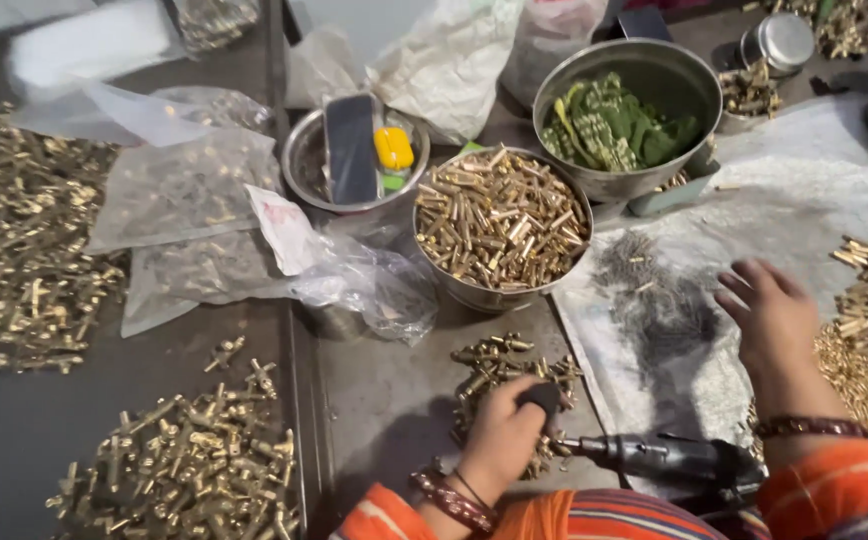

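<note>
Brass fittings (509,375) heaped near on the desk (384,400) | left hand (504,435) over that heap, grip closed on a small dark piece (541,397) | drill (669,458) lying just right of it (tip toward the hand) | right hand (774,320) hovering, fingers spread, holding nothing, above grey cloth (654,330) | bowl of brass tubes (501,222) farther back

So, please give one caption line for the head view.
Left hand grips a power tool's tip over brass parts; right hand hovers, open.
</note>
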